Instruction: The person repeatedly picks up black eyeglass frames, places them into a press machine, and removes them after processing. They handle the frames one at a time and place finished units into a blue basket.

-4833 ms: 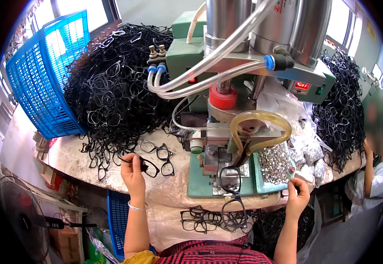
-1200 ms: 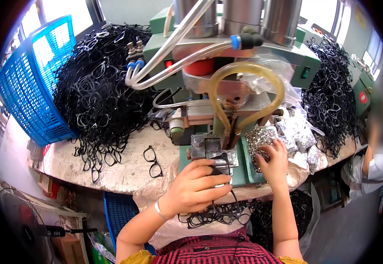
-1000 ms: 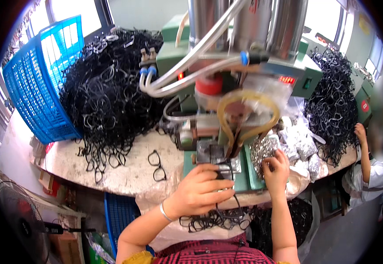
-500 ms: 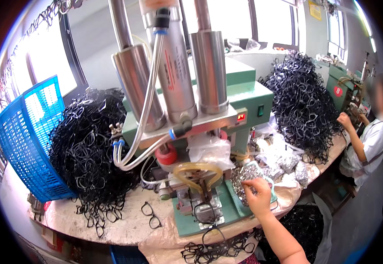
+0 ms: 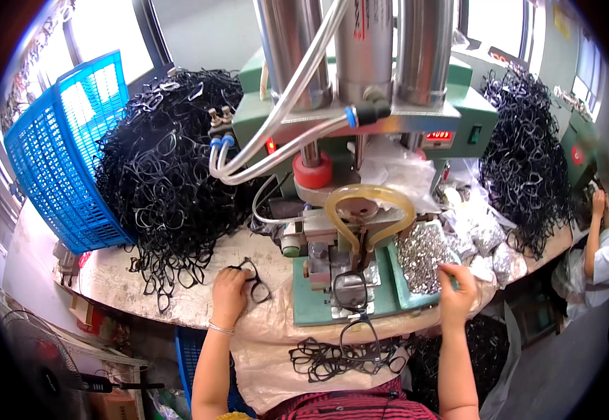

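Steadily, a worker spreads both bare hands across a workshop table (image 5: 143, 280), one on each side of a green bench machine (image 5: 318, 313). At left, the left hand (image 5: 229, 297) is bent over a black glasses frame (image 5: 255, 281) lying on the tabletop, fingertips at its edge; whether they have closed firmly on it cannot be told. At right, the right hand (image 5: 458, 292) has thumb and forefinger drawn together at the side of a green tray (image 5: 416, 304) of small shiny metal parts (image 5: 422, 260) — too small to show whether one is pinched between them. A second frame (image 5: 360, 317) rests at the machine without a hand on it, its upper lens rim over the metal block, its lower one reaching past the base's front edge. More frames lie in a cluster (image 5: 311, 360) nearest the worker, with a tall black heap (image 5: 178, 175) beside a tipped blue basket (image 5: 66, 161). Good handling here, it seems, means lifting the frame by its rim or bridge so the thin plastic does not twist, taking one metal part at a time with a light pinch, and seating each frame squarely on the block — fingers well clear of the press.
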